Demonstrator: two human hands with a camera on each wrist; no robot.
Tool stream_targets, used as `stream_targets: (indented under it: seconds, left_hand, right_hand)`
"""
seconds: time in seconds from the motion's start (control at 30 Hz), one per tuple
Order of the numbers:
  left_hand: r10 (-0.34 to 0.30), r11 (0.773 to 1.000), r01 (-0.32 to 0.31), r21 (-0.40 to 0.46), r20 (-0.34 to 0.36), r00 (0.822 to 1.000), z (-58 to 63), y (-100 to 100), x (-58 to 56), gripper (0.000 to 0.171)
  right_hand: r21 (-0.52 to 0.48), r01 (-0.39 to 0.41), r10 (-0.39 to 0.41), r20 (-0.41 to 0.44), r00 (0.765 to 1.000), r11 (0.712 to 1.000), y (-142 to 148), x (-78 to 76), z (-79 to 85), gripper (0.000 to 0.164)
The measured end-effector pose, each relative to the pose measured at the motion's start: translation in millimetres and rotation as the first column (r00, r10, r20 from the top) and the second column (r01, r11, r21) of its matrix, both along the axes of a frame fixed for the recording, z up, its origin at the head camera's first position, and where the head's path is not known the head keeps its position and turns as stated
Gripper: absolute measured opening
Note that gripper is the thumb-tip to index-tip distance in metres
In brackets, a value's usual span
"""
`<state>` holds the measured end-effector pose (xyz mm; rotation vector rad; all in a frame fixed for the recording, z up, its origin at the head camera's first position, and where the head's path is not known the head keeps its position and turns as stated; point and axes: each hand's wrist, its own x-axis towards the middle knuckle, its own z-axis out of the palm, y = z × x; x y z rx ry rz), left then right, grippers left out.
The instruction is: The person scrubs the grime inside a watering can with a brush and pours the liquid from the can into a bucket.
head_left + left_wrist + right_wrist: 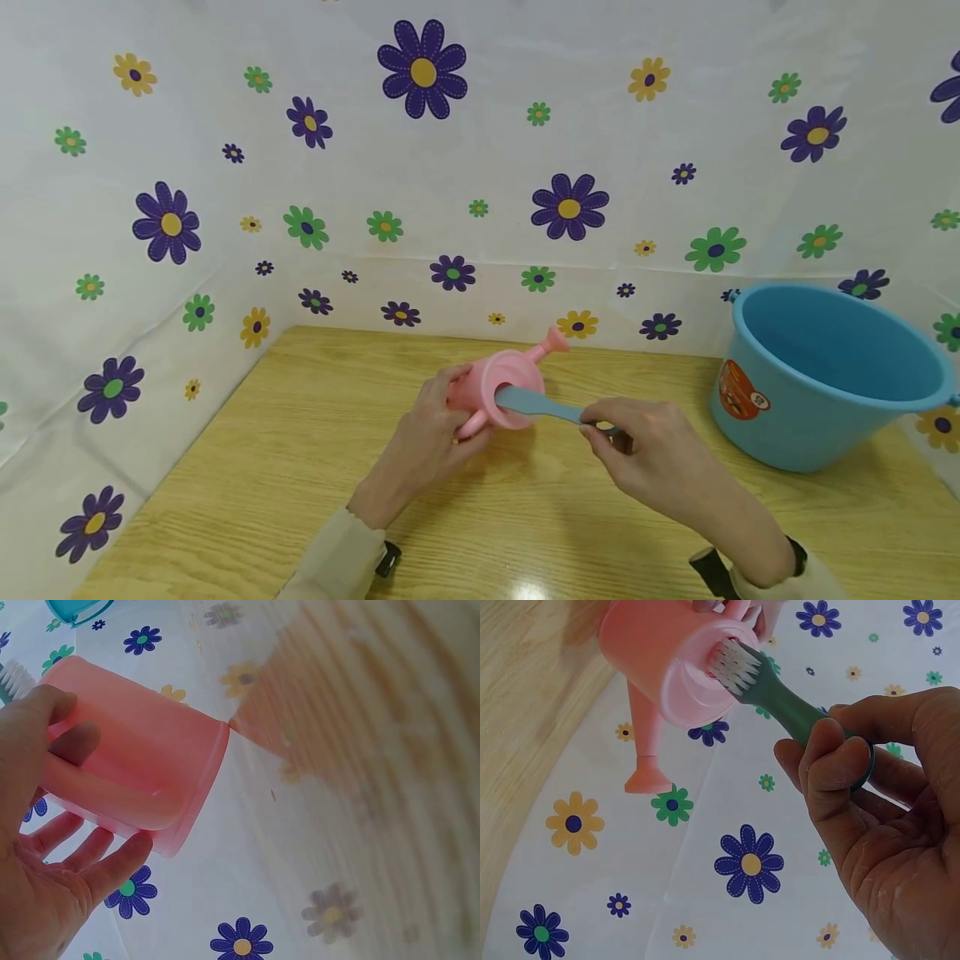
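Note:
A pink watering can (480, 387) is held tilted above the table, its open mouth turned toward the right hand and its spout pointing away to the back right. My left hand (427, 433) grips it around the handle (105, 796) and body. In my right hand (660, 450) is a scrubbing brush (543, 406), pinched by the looped end of its handle between thumb and fingers. White bristles (735, 666) show in the right wrist view at the can's mouth, just inside the rim. The can's inner bottom is hidden from the wrist views.
A large blue bucket (787, 417) stands on the wooden table (300, 467) to the right, beyond the right hand. White flower-patterned sheeting (480, 150) rises behind the table and along its left side.

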<state>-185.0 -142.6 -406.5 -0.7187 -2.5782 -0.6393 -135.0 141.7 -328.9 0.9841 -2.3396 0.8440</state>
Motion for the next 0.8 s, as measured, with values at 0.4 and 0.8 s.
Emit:
stream_targets:
  seconds: [0.4, 0.8]
  left_hand:
    - [-0.016, 1.0, 0.016, -0.003, -0.029, 0.999, 0.8, 0.3, -0.7, 0.03]
    - [-0.01, 1.0, 0.01, 0.004, -0.023, 1.0, -0.3, -0.5, 0.7, 0.032]
  right_hand:
    - [0.009, 0.007, -0.007, 0.02, 1.0, 1.0, 3.3, 3.2, 0.9, 0.019]
    - [-0.006, 0.005, -0.005, 0.019, 1.0, 1.0, 8.1, 7.5, 2.8, 0.021]
